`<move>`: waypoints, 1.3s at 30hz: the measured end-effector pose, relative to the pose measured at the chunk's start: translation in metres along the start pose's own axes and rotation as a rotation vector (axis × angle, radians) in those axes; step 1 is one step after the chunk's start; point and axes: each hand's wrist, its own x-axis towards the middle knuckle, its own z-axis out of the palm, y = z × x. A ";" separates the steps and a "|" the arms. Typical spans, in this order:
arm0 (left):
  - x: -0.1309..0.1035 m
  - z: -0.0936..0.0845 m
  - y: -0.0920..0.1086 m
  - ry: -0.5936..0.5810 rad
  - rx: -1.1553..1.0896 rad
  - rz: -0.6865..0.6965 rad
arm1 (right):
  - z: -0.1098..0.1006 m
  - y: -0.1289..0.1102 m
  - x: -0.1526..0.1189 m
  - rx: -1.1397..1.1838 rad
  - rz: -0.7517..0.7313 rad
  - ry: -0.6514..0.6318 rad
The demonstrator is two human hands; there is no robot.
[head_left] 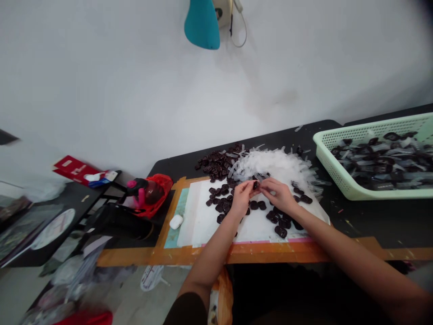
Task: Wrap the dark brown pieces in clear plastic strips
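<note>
A small dark brown plastic piece (256, 184) is pinched in the fingertips of my left hand (242, 197), above the white sheet. My right hand (279, 194) meets it from the right, its thumb and fingers closed at the piece's edge. What exactly lies between those right fingertips is too small to see in full. Around and below both hands, several loose dark pieces (280, 231) lie on the white sheet (199, 221). Just beyond the hands spreads a heap of whitish translucent strips (270, 161).
A pile of dark pieces (218, 163) sits at the back left. To the right stands a pale green basket (338, 180) holding dark pieces and clear strips. A white case (176, 221), a black cylinder (118, 222) and a red basket (162, 194) with a bottle are at left.
</note>
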 end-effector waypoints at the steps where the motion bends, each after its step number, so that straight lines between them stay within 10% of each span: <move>1: 0.000 0.000 0.000 -0.010 0.012 -0.003 | -0.001 -0.001 0.001 -0.006 -0.020 0.005; 10: 0.001 -0.009 0.007 0.012 0.579 0.191 | 0.001 0.000 0.000 0.046 0.130 0.045; 17: -0.010 -0.009 0.024 -0.448 1.163 0.218 | -0.001 0.017 0.002 0.211 0.278 0.189; 39: -0.010 -0.014 0.021 -0.399 1.298 0.238 | -0.002 0.014 0.002 0.396 0.402 0.078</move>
